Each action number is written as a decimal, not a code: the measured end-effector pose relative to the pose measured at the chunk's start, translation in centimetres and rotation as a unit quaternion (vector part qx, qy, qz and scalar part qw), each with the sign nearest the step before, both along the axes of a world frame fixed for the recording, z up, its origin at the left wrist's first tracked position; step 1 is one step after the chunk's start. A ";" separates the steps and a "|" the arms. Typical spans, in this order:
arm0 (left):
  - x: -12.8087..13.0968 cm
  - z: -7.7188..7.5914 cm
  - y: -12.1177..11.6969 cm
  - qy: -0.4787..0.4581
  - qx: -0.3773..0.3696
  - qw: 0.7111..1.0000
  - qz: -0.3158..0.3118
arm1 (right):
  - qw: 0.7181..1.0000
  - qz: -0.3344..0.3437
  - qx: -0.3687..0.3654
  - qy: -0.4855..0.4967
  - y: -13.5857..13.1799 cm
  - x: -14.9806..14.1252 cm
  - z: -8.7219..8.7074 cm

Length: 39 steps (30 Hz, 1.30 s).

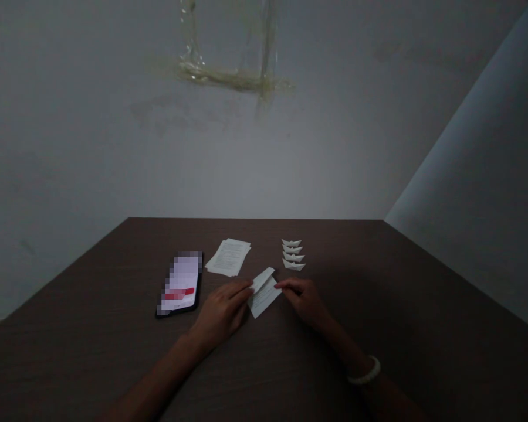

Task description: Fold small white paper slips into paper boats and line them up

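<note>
A printed sheet of paper [264,299], partly folded over along its upper left side, lies between my hands on the dark table. My left hand [224,302] pinches its left edge between thumb and fingers. At the right edge, my right hand [303,298] has thumb and forefinger closed on the paper. Just beyond, several small folded paper boats [294,265] stand in a column. To their left rests a loose stack of printed paper sheets [229,258].
A phone [182,287] with a lit, blurred screen lies left of my left hand. The brown table [97,328] runs back to a grey wall [264,158] with old yellowed tape [229,79] on it. A pale bracelet [366,375] circles my right wrist.
</note>
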<state>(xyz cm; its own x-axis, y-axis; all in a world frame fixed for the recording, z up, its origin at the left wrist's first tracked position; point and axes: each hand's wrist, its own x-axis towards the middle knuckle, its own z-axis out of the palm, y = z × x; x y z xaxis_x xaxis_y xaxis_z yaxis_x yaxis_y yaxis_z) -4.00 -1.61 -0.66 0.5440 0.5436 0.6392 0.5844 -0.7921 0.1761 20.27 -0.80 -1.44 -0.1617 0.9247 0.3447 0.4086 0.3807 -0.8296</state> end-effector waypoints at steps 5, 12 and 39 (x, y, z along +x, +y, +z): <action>0.4 0.7 -0.2 0.024 -0.022 0.999 -0.011 | 0.996 -0.006 0.058 -0.068 -0.1 0.0 0.1; 0.7 1.0 -0.4 0.031 -0.059 0.997 -0.026 | 0.984 -0.016 0.140 -0.105 -0.3 0.2 0.4; 0.3 2.3 -0.6 -0.062 -0.247 0.967 -0.004 | 0.996 -0.035 0.078 -0.004 -0.6 -1.0 0.5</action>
<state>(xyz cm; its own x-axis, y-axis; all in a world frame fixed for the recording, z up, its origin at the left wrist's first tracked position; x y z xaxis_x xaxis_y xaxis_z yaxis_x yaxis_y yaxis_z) -3.69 -2.23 1.65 0.4860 0.7952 0.3625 0.5289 -0.5978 0.6024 19.30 -1.35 -0.91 -0.1021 0.8691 0.4840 0.4455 0.4750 -0.7589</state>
